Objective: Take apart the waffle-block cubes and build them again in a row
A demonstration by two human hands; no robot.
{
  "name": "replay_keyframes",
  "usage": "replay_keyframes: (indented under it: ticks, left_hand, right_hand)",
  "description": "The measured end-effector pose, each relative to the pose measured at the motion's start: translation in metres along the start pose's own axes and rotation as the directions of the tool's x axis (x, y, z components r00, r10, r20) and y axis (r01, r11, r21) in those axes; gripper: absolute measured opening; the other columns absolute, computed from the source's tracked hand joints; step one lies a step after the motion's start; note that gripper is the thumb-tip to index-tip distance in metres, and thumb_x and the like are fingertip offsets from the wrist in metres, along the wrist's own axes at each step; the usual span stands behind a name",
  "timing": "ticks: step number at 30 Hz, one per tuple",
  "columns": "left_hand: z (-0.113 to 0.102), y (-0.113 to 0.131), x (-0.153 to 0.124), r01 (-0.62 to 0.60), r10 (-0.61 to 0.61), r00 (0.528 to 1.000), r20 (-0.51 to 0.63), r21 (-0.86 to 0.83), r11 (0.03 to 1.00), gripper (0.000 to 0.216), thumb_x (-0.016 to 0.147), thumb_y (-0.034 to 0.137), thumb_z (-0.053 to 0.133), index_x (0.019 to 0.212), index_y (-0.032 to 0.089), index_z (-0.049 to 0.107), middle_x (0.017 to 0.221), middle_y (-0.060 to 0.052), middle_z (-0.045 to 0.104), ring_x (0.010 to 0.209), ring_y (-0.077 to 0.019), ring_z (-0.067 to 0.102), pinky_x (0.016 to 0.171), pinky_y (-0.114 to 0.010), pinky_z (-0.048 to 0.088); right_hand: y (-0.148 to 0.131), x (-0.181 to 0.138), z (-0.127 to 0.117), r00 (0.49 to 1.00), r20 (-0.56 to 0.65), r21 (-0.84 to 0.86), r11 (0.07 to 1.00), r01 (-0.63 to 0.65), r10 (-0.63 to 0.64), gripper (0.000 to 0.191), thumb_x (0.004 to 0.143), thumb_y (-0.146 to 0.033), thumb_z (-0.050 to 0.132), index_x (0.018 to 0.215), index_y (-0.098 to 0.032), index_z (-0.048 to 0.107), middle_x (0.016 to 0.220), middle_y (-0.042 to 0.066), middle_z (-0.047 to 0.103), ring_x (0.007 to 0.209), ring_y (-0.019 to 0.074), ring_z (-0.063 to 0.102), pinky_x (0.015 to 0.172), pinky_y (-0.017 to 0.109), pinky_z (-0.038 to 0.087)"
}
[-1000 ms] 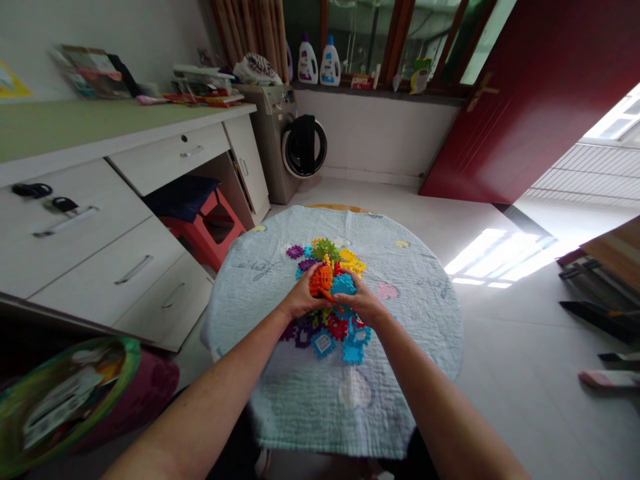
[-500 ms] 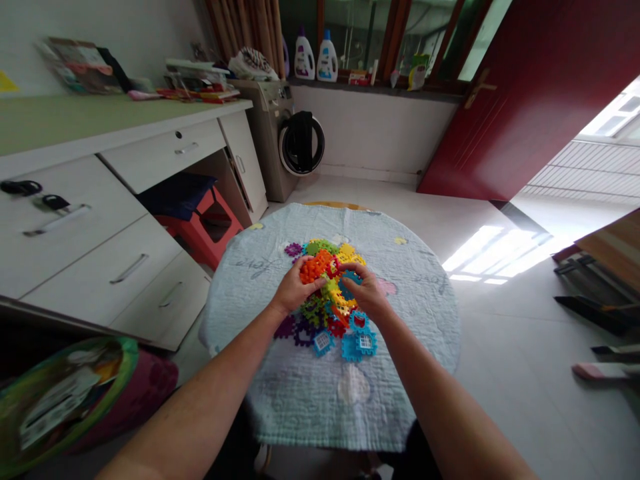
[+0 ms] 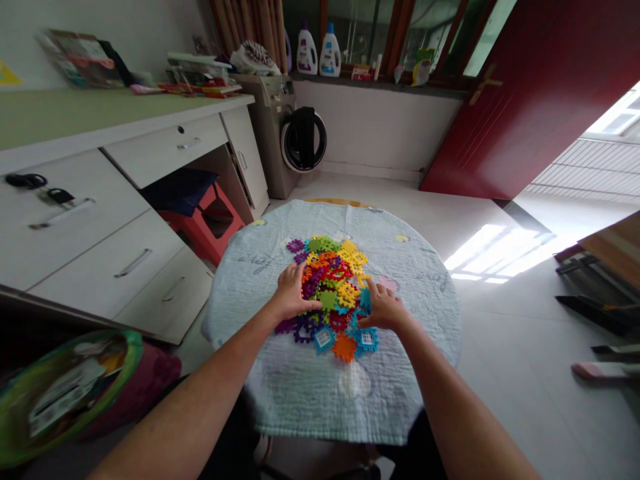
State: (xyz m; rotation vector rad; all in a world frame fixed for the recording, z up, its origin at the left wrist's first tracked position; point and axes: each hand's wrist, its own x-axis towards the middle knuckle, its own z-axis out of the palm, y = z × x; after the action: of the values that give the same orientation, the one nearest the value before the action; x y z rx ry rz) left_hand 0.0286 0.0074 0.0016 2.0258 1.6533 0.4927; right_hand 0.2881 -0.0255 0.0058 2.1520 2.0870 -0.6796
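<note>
We cannot see the pieces of the toy pile (image 3: 333,293) lying under the fingers (image 3: 299,275) of our left hand (image 3: 291,300) (nor those beneath our right hand (image 3: 383,308)); single tile shapes beyond the fingertips blur together.

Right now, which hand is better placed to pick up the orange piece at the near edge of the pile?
Probably the right hand: it rests on the blue pieces right beside the orange piece. The left hand lies farther off, on the pile's left side.
</note>
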Motion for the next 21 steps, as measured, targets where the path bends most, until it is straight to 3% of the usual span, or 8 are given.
replay_keyframes:
  ticks: [4, 6, 8, 10, 12, 15, 21]
  left_hand:
    - [0.006, 0.010, -0.017, -0.127, 0.099, 0.989, 0.108, 0.292, 0.948, 0.107, 0.049, 0.045, 0.083, 0.143, 0.029, 0.033, 0.146, -0.015, 0.035, 0.137, -0.0403, 0.026, 0.111, -0.063, 0.011]
    - [0.008, 0.011, -0.018, -0.166, 0.118, 0.981, 0.155, 0.348, 0.923, 0.106, 0.049, 0.045, 0.083, 0.142, 0.030, 0.036, 0.145, -0.015, 0.037, 0.133, -0.0406, 0.032, 0.110, -0.061, 0.014]
    - [0.009, 0.008, -0.013, -0.163, 0.109, 0.980, 0.167, 0.356, 0.920, 0.105, 0.050, 0.045, 0.082, 0.143, 0.028, 0.036, 0.145, -0.017, 0.035, 0.128, -0.0401, 0.038, 0.108, -0.055, 0.026]
    - [0.010, 0.003, -0.005, -0.150, 0.102, 0.983, 0.152, 0.349, 0.925, 0.103, 0.055, 0.043, 0.079, 0.145, 0.027, 0.033, 0.143, -0.016, 0.036, 0.124, -0.0383, 0.042, 0.104, -0.048, 0.034]
    - [0.010, -0.002, 0.002, -0.142, 0.099, 0.985, 0.139, 0.349, 0.926, 0.101, 0.057, 0.041, 0.077, 0.146, 0.025, 0.031, 0.142, -0.016, 0.037, 0.122, -0.0371, 0.043, 0.103, -0.046, 0.035]
    - [0.012, -0.004, 0.009, -0.167, 0.128, 0.983, 0.134, 0.340, 0.926, 0.102, 0.056, 0.043, 0.077, 0.145, 0.024, 0.033, 0.142, -0.015, 0.038, 0.123, -0.0376, 0.041, 0.103, -0.047, 0.035]
    - [0.018, 0.009, 0.015, -0.238, 0.224, 0.971, 0.082, 0.294, 0.926, 0.092, 0.062, 0.040, 0.070, 0.145, 0.021, 0.034, 0.137, -0.011, 0.044, 0.118, -0.0323, 0.042, 0.102, -0.041, 0.038]
  right_hand:
    - [-0.006, 0.000, 0.008, 0.999, 0.014, -0.013, 0.999, 0.050, -0.049, 0.130, 0.046, -0.039, 0.087, 0.151, -0.027, 0.012, 0.145, 0.020, 0.031, 0.128, 0.0428, 0.033, 0.092, 0.052, 0.040]
    - [-0.012, 0.003, 0.011, 0.992, -0.018, 0.004, 0.992, 0.127, -0.127, 0.126, 0.047, -0.039, 0.086, 0.151, -0.025, 0.015, 0.145, 0.019, 0.031, 0.127, 0.0415, 0.032, 0.093, 0.049, 0.039]
    - [-0.017, 0.005, 0.015, 0.978, -0.064, 0.022, 0.980, 0.200, -0.198, 0.118, 0.053, -0.038, 0.083, 0.150, -0.024, 0.017, 0.145, 0.018, 0.031, 0.127, 0.0386, 0.033, 0.096, 0.047, 0.037]
    - [-0.021, 0.008, 0.019, 0.975, -0.120, 0.033, 0.980, 0.194, -0.189, 0.110, 0.058, -0.035, 0.080, 0.149, -0.022, 0.020, 0.146, 0.019, 0.029, 0.127, 0.0372, 0.034, 0.099, 0.046, 0.034]
    - [-0.021, 0.010, 0.022, 0.983, -0.151, 0.044, 0.992, 0.114, -0.107, 0.105, 0.059, -0.034, 0.078, 0.147, -0.020, 0.023, 0.145, 0.022, 0.029, 0.126, 0.0383, 0.036, 0.098, 0.047, 0.033]
    - [-0.020, 0.014, 0.022, 0.993, -0.118, 0.069, 0.997, 0.038, -0.029, 0.101, 0.058, -0.035, 0.078, 0.144, -0.015, 0.029, 0.133, 0.023, 0.041, 0.118, 0.0387, 0.044, 0.096, 0.048, 0.034]
    - [-0.022, 0.018, 0.029, 0.980, -0.147, 0.212, 0.963, 0.166, -0.136, 0.108, 0.054, -0.026, 0.078, 0.146, -0.016, 0.023, 0.130, 0.018, 0.045, 0.117, 0.0328, 0.048, 0.100, 0.045, 0.034]
